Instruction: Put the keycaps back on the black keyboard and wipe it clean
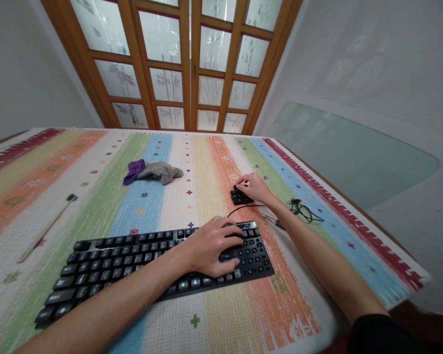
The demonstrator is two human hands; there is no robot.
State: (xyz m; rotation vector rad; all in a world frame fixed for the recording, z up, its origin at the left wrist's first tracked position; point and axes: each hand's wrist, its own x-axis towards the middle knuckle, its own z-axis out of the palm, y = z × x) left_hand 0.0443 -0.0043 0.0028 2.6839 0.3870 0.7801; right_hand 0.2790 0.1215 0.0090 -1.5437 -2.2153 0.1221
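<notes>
A black keyboard (133,263) lies slantwise on the striped tablecloth. Its number pad at the right end has no keycaps, and the bare switches show. My left hand (216,248) rests on the keyboard's right part with its fingers spread, covering the keys under it. Beyond the keyboard, my right hand (256,188) is over a small cluster of black keycaps (240,197), its thumb and forefinger pinched at a dark keycap on the cluster's top edge. A thin tool with a metal end and black handle (279,224) lies partly hidden beneath my right forearm.
A long white-handled brush (47,228) lies at the left. A grey and purple cloth (155,172) is bunched farther back. Right of my forearm sits a coiled black cable (305,211); a black cord runs from the keyboard. Glazed wooden doors (190,69) stand behind the table.
</notes>
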